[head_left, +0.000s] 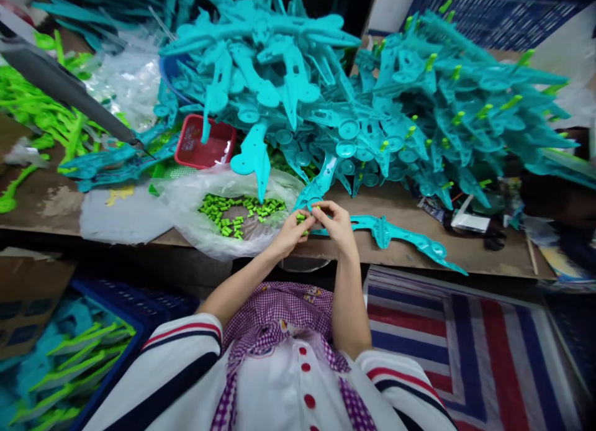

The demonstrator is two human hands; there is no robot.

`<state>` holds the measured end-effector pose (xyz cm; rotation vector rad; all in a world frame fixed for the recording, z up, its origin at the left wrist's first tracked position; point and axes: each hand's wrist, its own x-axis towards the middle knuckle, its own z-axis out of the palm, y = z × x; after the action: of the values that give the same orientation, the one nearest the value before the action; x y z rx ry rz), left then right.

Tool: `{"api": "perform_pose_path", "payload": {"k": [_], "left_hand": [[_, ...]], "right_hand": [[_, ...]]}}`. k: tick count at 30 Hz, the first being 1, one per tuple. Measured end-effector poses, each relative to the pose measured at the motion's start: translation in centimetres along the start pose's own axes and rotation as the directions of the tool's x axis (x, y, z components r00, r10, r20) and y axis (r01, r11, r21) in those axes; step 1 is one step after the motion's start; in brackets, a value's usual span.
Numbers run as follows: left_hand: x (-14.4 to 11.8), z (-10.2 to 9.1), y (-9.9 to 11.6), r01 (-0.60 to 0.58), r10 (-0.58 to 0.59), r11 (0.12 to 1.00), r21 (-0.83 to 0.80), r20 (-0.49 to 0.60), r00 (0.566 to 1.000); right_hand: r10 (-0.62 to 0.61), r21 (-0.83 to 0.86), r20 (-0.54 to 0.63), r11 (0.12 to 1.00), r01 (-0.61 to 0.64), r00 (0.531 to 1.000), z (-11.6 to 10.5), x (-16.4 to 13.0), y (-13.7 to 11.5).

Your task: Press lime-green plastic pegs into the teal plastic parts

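Note:
My left hand point(289, 233) is closed around a few small green plastic pieces point(301, 218); some show between thumb and fingers. My right hand point(339, 225) meets it fingertip to fingertip, pinching what looks like one more green piece. Both hands are over a bow-shaped turquoise plastic part point(395, 230) lying along the table's front edge, its other end point(322, 184) rising behind my fingers. Whether the pinched piece touches the part is hidden. Left of my hands, an opened clear plastic bag point(181, 198) holds many loose green pieces point(223, 212).
A tall heap of turquoise parts point(279, 64) fills the back; those at right point(465, 89) carry green pieces. A red tray point(205, 142) stands behind the bag. A grey power screwdriver point(69, 83) hangs at left near lime-green parts point(51, 102). A blue crate point(125, 350) stands below left.

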<state>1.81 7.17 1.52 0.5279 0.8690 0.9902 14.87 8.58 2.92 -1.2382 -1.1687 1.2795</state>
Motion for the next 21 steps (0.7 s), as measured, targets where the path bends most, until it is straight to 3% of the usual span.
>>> {"api": "perform_pose_path", "payload": {"k": [2, 3, 6, 7, 8, 10, 14, 16, 18, 21], "left_hand": [[-0.9, -0.4, 0.2, 0.149, -0.146, 0.989, -0.024, 0.097, 0.985], [-1.4, -0.5, 0.4, 0.267, -0.254, 0.962, -0.054, 0.172, 0.952], [-3.3, -1.0, 0.7, 0.577, -0.499, 0.808, -0.123, 0.379, 0.779], [-4.0, -1.2, 0.7, 0.616, -0.523, 0.777, -0.133, 0.408, 0.748], [-4.6, -1.5, 0.5, 0.617, -0.524, 0.775, -0.134, 0.408, 0.747], [-5.9, -2.4, -0.1, 0.551, -0.491, 0.829, -0.094, 0.349, 0.798], [-8.5, -4.4, -1.4, 0.397, -0.405, 0.914, 0.079, 0.165, 0.899], [-9.0, -4.6, -1.5, 0.293, -0.306, 0.942, 0.162, 0.066, 0.950], [-8.3, -4.1, -1.3, 0.148, -0.151, 0.955, 0.256, -0.006, 0.988], [-4.9, -2.3, -1.4, -0.058, 0.085, 0.888, 0.456, -0.040, 0.996]], "right_hand": [[0.025, 0.077, -0.036, 0.997, -0.023, 0.999, -0.5, -1.2, 0.8], [0.052, 0.138, -0.067, 0.989, -0.042, 0.996, -1.0, -1.7, 1.1], [0.150, 0.346, -0.228, 0.936, -0.064, 0.962, -3.2, -2.7, 1.9], [0.175, 0.386, -0.285, 0.921, -0.055, 0.942, -4.0, -3.0, 2.0], [0.189, 0.397, -0.328, 0.917, -0.046, 0.926, -4.8, -3.2, 2.1], [0.174, 0.343, -0.355, 0.938, -0.045, 0.919, -5.9, -3.4, 2.2], [0.087, 0.077, -0.273, 0.995, -0.068, 0.958, -6.8, -2.5, 3.3], [0.077, -0.052, -0.244, 0.994, -0.092, 0.967, -7.0, -1.7, 4.2], [0.086, -0.138, -0.232, 0.983, -0.120, 0.969, -7.3, -1.0, 5.2], [0.053, -0.269, -0.218, 0.957, -0.113, 0.974, -7.6, -0.9, 6.1]]}}
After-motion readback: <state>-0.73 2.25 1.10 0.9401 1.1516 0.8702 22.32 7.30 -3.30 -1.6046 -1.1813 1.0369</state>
